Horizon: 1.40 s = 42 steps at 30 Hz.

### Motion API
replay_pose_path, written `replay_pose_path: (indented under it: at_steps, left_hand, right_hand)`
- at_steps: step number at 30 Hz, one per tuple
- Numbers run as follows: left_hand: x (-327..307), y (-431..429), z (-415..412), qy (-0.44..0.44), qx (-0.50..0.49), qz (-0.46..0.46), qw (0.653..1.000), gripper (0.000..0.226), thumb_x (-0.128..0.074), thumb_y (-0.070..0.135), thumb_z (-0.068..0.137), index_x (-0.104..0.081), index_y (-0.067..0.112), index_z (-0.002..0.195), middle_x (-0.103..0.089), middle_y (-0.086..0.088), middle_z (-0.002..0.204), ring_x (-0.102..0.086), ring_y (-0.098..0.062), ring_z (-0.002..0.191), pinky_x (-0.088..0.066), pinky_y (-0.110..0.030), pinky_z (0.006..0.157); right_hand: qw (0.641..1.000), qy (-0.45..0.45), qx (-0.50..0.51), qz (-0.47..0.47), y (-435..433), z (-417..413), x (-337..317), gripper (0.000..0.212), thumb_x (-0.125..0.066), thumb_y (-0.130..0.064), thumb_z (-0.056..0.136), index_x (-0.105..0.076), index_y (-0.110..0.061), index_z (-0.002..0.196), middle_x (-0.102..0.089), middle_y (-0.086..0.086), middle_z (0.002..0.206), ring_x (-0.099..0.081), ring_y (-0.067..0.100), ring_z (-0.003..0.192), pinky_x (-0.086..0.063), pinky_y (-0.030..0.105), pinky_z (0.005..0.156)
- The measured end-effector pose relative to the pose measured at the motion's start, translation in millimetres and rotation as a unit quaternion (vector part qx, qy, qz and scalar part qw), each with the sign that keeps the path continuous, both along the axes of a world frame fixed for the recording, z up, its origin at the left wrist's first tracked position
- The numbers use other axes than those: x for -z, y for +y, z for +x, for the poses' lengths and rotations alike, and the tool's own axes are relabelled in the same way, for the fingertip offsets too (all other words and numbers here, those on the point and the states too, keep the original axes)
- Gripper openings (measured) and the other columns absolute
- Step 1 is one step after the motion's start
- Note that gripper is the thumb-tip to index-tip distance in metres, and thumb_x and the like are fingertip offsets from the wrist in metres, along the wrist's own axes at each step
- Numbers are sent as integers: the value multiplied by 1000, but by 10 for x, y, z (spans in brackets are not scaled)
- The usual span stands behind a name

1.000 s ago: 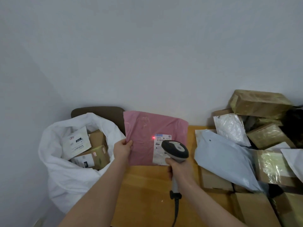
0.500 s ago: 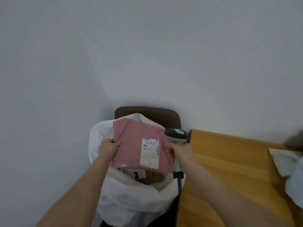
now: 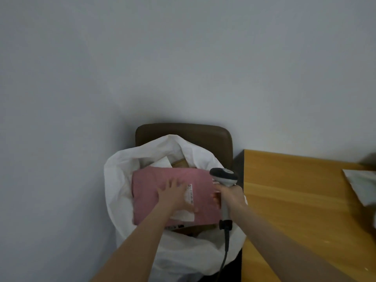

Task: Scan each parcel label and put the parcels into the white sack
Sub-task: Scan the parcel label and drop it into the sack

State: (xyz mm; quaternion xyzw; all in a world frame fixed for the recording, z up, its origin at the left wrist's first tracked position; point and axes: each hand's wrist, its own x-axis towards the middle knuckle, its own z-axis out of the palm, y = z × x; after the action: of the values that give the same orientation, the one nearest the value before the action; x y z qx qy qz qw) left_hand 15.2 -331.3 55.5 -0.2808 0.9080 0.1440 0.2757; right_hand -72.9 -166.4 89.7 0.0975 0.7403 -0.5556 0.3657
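- The wooden worktop [image 3: 295, 200] is sitting just right of the sack, with a pale parcel [image 3: 362, 184] lying at its far edge.
- The white sack [image 3: 120, 180] is standing open in front of a brown chair back [image 3: 203, 135].
- The pink parcel [image 3: 146, 184] is lying flat in the sack's mouth, with its label [image 3: 189, 195] facing up.
- The left hand [image 3: 175, 195] is pressing on the parcel, fingers spread straight.
- The right hand [image 3: 232, 196] is gripping the scanner [image 3: 223, 176] by its handle, fingers curled round it.

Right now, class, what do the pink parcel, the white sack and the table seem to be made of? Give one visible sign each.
Pink parcel: probably plastic film, matt, softly creased.
White sack: woven plastic or thin cloth, limp folds; weave unclear.
Table: wood or wood-look laminate, smooth, streaked grain.
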Motion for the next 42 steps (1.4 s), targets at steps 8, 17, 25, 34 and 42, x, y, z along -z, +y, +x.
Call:
replay_pose_path:
  at_steps: [8, 17, 25, 34, 42]
  left_hand:
    - [553, -104, -143, 24, -17, -27, 999, 110, -67, 62, 74, 7, 37, 151, 14, -8, 159, 7, -39, 145, -13, -66, 111]
    - [237, 90, -369, 20, 8, -30, 999, 107, -66, 66, 71, -9, 24, 151, -6, -10, 156, -12, -36, 144, -22, -56, 113]
    - [-185, 1279, -1070, 141, 98, -37, 984, 65, -57, 38, 92, -29, 14, 145, -30, -12, 149, -37, -28, 133, -39, -38, 101]
    - [-304, 3293, -2041, 141, 164, 12, 976, 64, -61, 29, 92, -30, 11, 146, -29, -12, 149, -39, -29, 131, -42, -39, 103]
    - [-180, 4873, -2633, 142, 45, 229, 962, 67, -66, 29, 88, -34, 9, 144, -43, -6, 144, -45, -24, 129, -39, -31, 98]
  right_hand:
    - [999, -32, 37, 2, 73, -69, 235, 7, -69, -6, 78, -66, -1, 76, -68, 19, 70, -60, 28, 60, -48, 35, 61]
    - [991, -82, 96, -51, 514, -51, 54, 20, -69, -14, 88, -64, 4, 95, -65, 14, 67, -57, 18, 47, -47, 27, 49]
    - [978, -93, 163, -94, 1427, -323, -297, 21, -66, -22, 92, -59, -3, 94, -61, 13, 61, -55, 20, 45, -47, 26, 44]
    - [976, -47, 211, -39, 3385, -987, -280, 16, -65, -15, 90, -58, -2, 86, -57, 11, 53, -48, 20, 40, -42, 27, 45]
    - [952, 6, 307, 8, 5054, -1626, -239, 13, -64, -11, 87, -60, 2, 89, -61, 17, 67, -55, 21, 52, -47, 27, 48]
